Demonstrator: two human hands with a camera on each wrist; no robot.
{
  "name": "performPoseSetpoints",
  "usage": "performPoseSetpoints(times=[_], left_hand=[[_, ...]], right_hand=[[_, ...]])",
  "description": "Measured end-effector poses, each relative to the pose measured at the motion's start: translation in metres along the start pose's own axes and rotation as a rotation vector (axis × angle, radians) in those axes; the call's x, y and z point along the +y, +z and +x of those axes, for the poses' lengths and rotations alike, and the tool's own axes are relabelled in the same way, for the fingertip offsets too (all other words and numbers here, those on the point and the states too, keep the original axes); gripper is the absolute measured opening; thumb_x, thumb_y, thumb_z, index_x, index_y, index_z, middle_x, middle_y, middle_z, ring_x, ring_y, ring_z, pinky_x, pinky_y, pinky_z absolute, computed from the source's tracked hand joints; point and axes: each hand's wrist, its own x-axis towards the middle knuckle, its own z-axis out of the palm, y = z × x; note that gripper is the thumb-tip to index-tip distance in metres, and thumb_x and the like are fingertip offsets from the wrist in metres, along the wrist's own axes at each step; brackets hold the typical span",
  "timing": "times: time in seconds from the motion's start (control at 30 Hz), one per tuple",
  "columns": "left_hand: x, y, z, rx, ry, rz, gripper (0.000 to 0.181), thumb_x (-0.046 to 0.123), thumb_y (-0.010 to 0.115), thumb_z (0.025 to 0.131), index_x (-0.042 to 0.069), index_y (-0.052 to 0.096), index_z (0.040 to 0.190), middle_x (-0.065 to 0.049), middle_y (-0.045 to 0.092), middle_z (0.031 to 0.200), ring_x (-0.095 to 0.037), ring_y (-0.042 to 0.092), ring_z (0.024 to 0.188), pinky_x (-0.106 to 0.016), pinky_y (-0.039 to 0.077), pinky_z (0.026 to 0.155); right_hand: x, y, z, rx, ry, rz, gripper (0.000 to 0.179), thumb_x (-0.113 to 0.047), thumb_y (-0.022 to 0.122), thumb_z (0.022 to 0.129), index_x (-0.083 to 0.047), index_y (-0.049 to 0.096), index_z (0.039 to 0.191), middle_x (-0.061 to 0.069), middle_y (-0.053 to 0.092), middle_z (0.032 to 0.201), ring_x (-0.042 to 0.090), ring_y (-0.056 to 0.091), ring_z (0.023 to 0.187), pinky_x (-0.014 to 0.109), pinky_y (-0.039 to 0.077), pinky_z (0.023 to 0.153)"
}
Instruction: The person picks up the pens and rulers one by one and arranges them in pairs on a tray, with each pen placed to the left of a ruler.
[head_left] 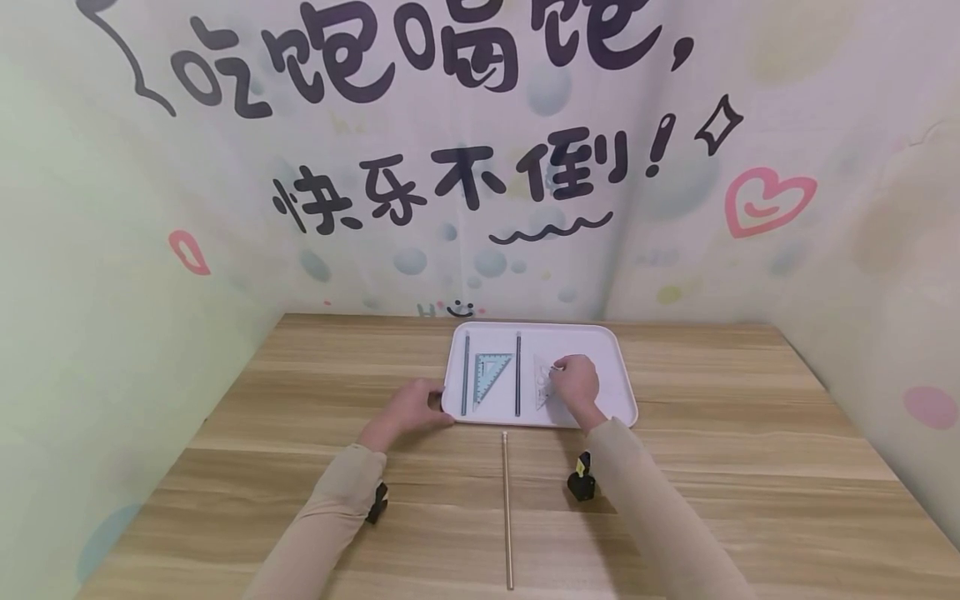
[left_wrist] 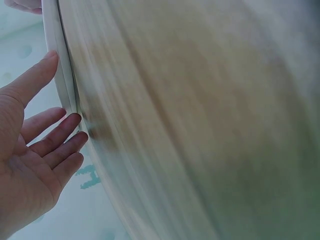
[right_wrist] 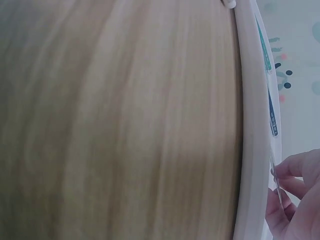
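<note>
A white tray (head_left: 613,375) lies at the back of the table. My left hand (head_left: 411,406) is at its left end; in the left wrist view that hand (left_wrist: 35,155) has loosely spread fingers, with thumb and fingertips at the tray rim. My right hand (head_left: 577,383) reaches over the tray and pinches a clear set square (head_left: 542,382) by its right side; the right wrist view shows its thin edge (right_wrist: 278,187) between thumb and fingers. Left of it lie a dark pencil (head_left: 518,375), a light-blue set square (head_left: 480,385) and a blue-grey pencil (head_left: 465,375).
A gold-coloured pencil (head_left: 507,508) lies on the wooden table (head_left: 322,358) in front of the tray, between the forearms. A black wrist device (head_left: 581,482) shows beside the right sleeve. A printed cloth (head_left: 450,275) hangs behind the table.
</note>
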Motion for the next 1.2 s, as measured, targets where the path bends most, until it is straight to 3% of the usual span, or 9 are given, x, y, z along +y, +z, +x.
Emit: performPoseSetpoints(times=[0.4, 0.7, 0.9, 1.1, 1.2], left_hand=[[0.0003, -0.001, -0.0008, 0.002, -0.003, -0.006, 0.035, 0.02, 0.078, 0.07, 0.011, 0.065, 0.101, -0.003, 0.061, 0.102, -0.016, 0.047, 0.083, -0.035, 0.04, 0.081], [0.0001, -0.0008, -0.0007, 0.002, 0.0, -0.003, 0.033, 0.019, 0.078, 0.069, 0.011, 0.066, 0.099, -0.001, 0.061, 0.095, -0.015, 0.046, 0.08, -0.031, 0.039, 0.074], [0.0003, -0.0008, 0.0, -0.008, -0.003, 0.009, 0.035, 0.021, 0.078, 0.07, 0.011, 0.065, 0.102, -0.001, 0.061, 0.1, -0.015, 0.047, 0.082, -0.033, 0.04, 0.077], [-0.0006, -0.0001, 0.0004, -0.007, -0.007, 0.013, 0.036, 0.021, 0.078, 0.07, 0.011, 0.065, 0.102, -0.001, 0.061, 0.1, -0.015, 0.047, 0.082, -0.033, 0.04, 0.079], [-0.0006, -0.0003, -0.0001, -0.004, -0.005, 0.007, 0.037, 0.02, 0.078, 0.07, 0.011, 0.065, 0.103, -0.003, 0.062, 0.103, -0.015, 0.047, 0.084, -0.035, 0.041, 0.082]], right_hand=[[-0.0041, -0.0014, -0.0036, 0.013, -0.026, -0.044, 0.023, -0.008, 0.056, 0.078, 0.001, 0.069, 0.095, 0.017, 0.064, 0.102, 0.03, 0.056, 0.097, 0.041, 0.043, 0.079], [-0.0007, 0.0021, -0.0021, 0.015, -0.04, -0.061, 0.024, -0.008, 0.056, 0.077, 0.0, 0.069, 0.095, 0.016, 0.064, 0.101, 0.03, 0.058, 0.093, 0.04, 0.044, 0.075], [0.0, 0.0028, -0.0014, 0.009, -0.035, -0.053, 0.025, -0.009, 0.055, 0.078, 0.001, 0.068, 0.097, 0.017, 0.063, 0.102, 0.03, 0.057, 0.093, 0.04, 0.044, 0.076], [0.0017, 0.0041, -0.001, 0.02, -0.067, -0.049, 0.033, -0.013, 0.054, 0.077, 0.001, 0.064, 0.106, 0.018, 0.06, 0.102, 0.03, 0.055, 0.091, 0.04, 0.044, 0.074], [0.002, 0.0029, -0.0016, 0.022, -0.103, -0.043, 0.043, -0.016, 0.056, 0.077, 0.0, 0.058, 0.117, 0.021, 0.056, 0.11, 0.034, 0.051, 0.098, 0.043, 0.043, 0.078]])
